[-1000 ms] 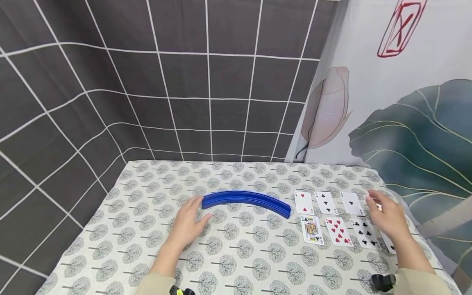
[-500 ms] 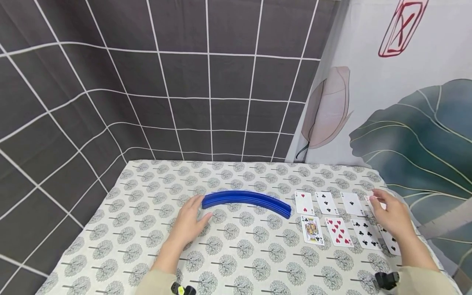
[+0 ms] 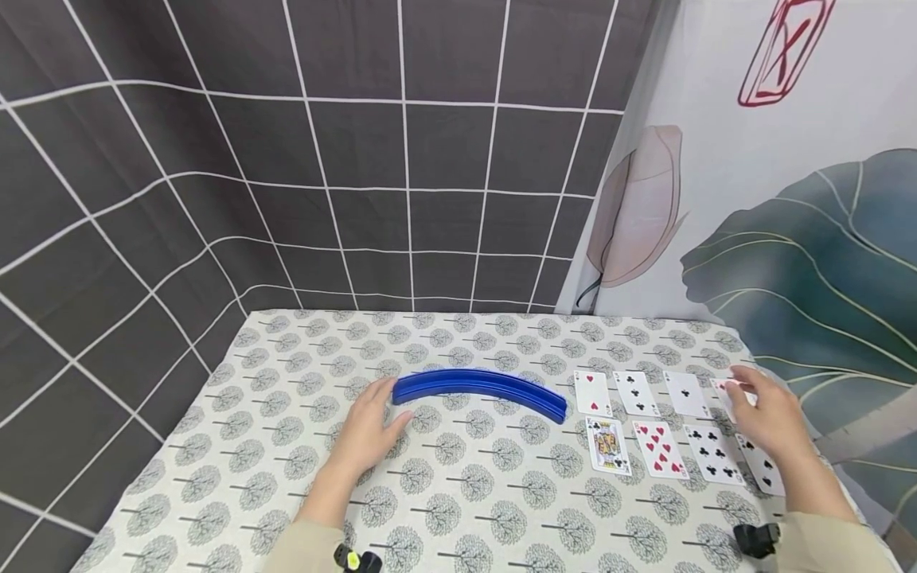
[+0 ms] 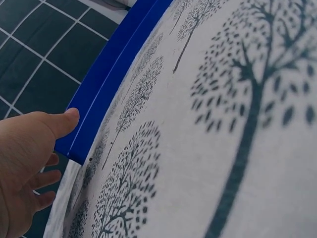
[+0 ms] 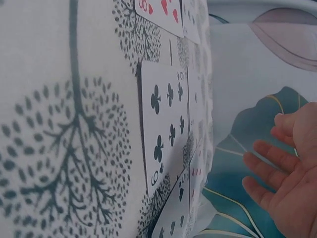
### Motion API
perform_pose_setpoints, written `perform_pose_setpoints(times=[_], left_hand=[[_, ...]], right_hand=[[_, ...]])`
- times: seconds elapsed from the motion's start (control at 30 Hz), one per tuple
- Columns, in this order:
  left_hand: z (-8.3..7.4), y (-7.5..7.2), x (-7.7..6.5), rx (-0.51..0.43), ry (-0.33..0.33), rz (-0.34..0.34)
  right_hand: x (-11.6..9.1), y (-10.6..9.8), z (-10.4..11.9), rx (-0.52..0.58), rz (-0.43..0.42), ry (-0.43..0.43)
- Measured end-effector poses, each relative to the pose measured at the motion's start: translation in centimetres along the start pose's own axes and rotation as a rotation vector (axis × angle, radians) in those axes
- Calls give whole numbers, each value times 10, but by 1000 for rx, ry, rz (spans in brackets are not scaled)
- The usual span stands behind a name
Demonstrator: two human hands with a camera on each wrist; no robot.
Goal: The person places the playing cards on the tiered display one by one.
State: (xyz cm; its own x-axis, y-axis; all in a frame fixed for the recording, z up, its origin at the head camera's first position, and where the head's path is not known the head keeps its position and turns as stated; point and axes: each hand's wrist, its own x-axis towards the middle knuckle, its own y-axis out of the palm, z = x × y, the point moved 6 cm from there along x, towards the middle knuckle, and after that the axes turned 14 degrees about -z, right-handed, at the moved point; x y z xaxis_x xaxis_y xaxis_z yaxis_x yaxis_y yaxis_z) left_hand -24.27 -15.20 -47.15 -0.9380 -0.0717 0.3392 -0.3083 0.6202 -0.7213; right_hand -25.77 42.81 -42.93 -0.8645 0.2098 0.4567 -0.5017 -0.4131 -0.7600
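A blue curved card holder (image 3: 476, 386) lies on the patterned tablecloth. My left hand (image 3: 365, 430) is at its left end, fingers extended and thumb apart; in the left wrist view the thumb overlaps the holder (image 4: 106, 79). My right hand (image 3: 770, 414) hovers above the right end of two rows of face-up playing cards, fingers loosely bent around nothing. It partly covers a red-pip card (image 3: 723, 395) in the back row. A spade card (image 3: 761, 469) lies below it in the front row. Beside that lies the six of clubs (image 5: 166, 124).
Left of these, the front row has the eight of hearts (image 3: 659, 450) and a king (image 3: 607, 446). Behind are the two of hearts (image 3: 591, 394) and two black-pip cards, one a club card (image 3: 636, 394). A dark gridded curtain (image 3: 358, 159) hangs behind the table.
My right hand has drifted a little to the right, uncovering more of the spade card and the red-pip card. My left hand and the card holder have stayed put.
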Motion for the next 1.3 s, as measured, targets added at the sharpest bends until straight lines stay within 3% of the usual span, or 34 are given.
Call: perform_pose_setpoints(times=[0.4,0.67,1.03,1.3], left_hand=[[1,3,7,-13,18,-23],[5,6,7,-38,-48,-33],[6,8,15,-62,-39,-47],[6,12,19,-111,-73,-44]], right_hand=[[6,2,-4,-47,22,29],[10,4,-6,-61,21,24],[12,5,-7,-69,38,41],[14,6,-11,-77,51,6]])
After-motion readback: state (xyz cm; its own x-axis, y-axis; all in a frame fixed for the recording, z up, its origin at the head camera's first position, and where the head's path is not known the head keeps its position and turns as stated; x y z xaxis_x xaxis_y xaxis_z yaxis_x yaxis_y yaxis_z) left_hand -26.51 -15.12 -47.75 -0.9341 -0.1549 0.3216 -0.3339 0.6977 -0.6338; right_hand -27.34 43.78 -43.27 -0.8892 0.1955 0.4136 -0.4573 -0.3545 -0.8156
